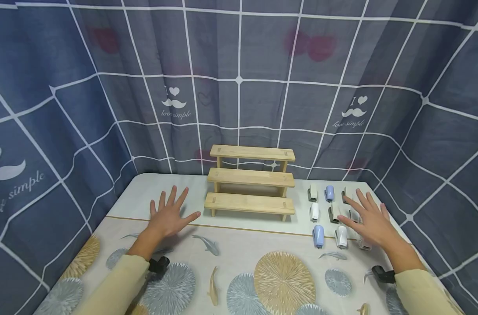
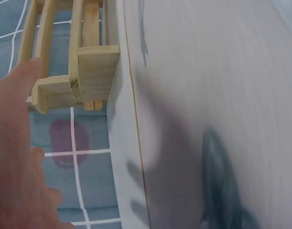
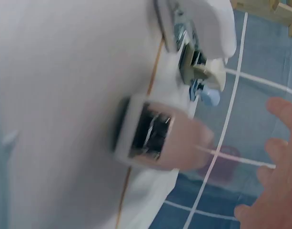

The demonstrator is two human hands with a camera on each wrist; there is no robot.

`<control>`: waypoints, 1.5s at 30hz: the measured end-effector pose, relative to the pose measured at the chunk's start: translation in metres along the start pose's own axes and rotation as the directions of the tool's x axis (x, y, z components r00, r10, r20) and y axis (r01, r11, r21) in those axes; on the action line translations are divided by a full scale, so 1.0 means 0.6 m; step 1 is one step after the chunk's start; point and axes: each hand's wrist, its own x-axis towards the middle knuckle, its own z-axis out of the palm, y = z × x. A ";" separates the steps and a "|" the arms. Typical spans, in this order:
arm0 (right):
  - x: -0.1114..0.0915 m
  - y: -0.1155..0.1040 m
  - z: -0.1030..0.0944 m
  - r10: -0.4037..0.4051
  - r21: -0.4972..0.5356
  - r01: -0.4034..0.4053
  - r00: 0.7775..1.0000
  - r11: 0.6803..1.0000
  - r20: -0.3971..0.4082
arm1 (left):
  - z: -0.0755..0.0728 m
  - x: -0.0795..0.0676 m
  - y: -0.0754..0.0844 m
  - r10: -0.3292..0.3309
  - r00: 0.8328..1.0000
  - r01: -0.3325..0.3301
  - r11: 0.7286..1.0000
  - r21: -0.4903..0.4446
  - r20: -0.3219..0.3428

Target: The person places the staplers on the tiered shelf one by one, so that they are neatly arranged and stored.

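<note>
Both hands are spread with straight fingers and hold nothing. My left hand (image 1: 169, 221) hovers over the table left of a three-step wooden stand (image 1: 249, 202); its shadow falls on the cloth in the left wrist view. Above the right end of the table is my right hand (image 1: 374, 221), nearest the right column of small stapler-like devices. Several of these stand in rows, among them a blue one (image 1: 318, 236), a white one (image 1: 341, 237) and a cream one (image 1: 312, 193). A pale one (image 3: 179, 138) looms close in the right wrist view. My right hand partly hides some.
The table (image 1: 168, 183) has a white back strip and a cloth (image 1: 223, 232) printed with fish and round leaves. A dark grid-patterned curtain (image 1: 215, 100) encloses the back and both sides. The stand's steps rise toward the back curtain.
</note>
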 end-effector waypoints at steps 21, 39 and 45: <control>-0.046 0.028 0.011 0.053 0.366 -0.053 0.999 0.929 0.011 | 0.042 0.036 0.043 -0.030 0.999 0.015 0.833 -0.553 -0.018; -0.078 0.041 0.014 0.192 0.550 -0.189 0.980 0.814 0.053 | 0.055 0.081 0.059 -0.123 0.985 0.163 0.463 -0.871 0.119; -0.082 0.048 0.013 0.199 0.575 -0.242 0.970 0.782 0.139 | 0.049 0.088 0.069 -0.128 0.974 0.225 0.410 -0.884 0.188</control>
